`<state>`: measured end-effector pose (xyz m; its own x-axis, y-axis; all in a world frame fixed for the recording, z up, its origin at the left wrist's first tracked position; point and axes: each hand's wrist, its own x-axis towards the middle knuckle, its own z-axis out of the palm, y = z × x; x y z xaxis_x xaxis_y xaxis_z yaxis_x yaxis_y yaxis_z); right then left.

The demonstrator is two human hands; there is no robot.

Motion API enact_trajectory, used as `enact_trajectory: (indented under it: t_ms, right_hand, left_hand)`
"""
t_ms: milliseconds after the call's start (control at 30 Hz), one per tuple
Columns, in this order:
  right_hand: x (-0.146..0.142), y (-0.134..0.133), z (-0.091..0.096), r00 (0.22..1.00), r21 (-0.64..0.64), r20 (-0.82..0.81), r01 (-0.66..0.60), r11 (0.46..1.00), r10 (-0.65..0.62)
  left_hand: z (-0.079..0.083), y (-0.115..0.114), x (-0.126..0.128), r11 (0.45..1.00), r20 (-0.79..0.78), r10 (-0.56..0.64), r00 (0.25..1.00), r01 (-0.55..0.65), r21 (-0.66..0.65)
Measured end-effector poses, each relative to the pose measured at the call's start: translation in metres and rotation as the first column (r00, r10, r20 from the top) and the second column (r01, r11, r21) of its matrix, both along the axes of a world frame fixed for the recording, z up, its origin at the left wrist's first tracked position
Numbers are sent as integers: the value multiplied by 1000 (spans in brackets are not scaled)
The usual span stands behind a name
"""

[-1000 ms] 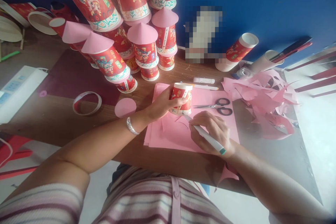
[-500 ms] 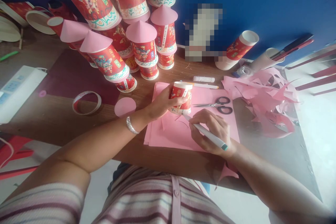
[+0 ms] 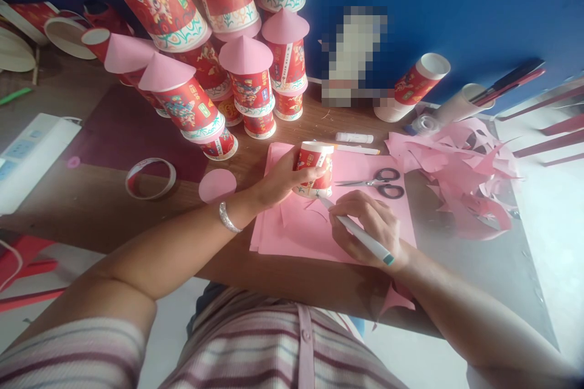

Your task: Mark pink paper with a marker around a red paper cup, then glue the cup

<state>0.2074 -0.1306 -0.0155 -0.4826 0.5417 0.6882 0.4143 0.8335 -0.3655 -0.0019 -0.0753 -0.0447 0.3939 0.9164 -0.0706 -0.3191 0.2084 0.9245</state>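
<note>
Wrapped round a small red paper cup (image 3: 325,174) is my left hand (image 3: 285,179), keeping it above a stack of pink paper (image 3: 292,237). The cup's white rim faces up, and coloured marks show on its pale lower band. My right hand (image 3: 365,225) grips a white marker (image 3: 362,237) with a green end, its tip at the cup's lower edge. Black-handled scissors (image 3: 387,183) lie on the pink paper just beyond my right hand. A pink paper circle (image 3: 218,186) rests on the table beside my left forearm.
Red cup towers (image 3: 246,91) with pink cone tops stand at the back left. Pink paper scraps (image 3: 474,176) pile up on the right. A glue stick (image 3: 354,137), a cardboard ring (image 3: 150,179) and a white power strip (image 3: 36,158) are on the table.
The cup has shifted or turned very slightly in my left hand. The marker tip stays at its lower band; little else differs.
</note>
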Motion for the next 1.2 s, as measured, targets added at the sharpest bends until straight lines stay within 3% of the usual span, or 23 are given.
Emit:
enact_trajectory:
  t_ms: [500, 1200]
  right_hand:
    - [0, 1, 0, 999, 53, 13, 44, 998, -44]
    - [-1, -1, 1, 1000, 35, 5, -1, 999, 1]
  left_hand:
    - [1, 0, -1, 1000, -7, 17, 1000, -17, 2]
    - [6, -2, 1, 999, -24, 7, 1000, -6, 35]
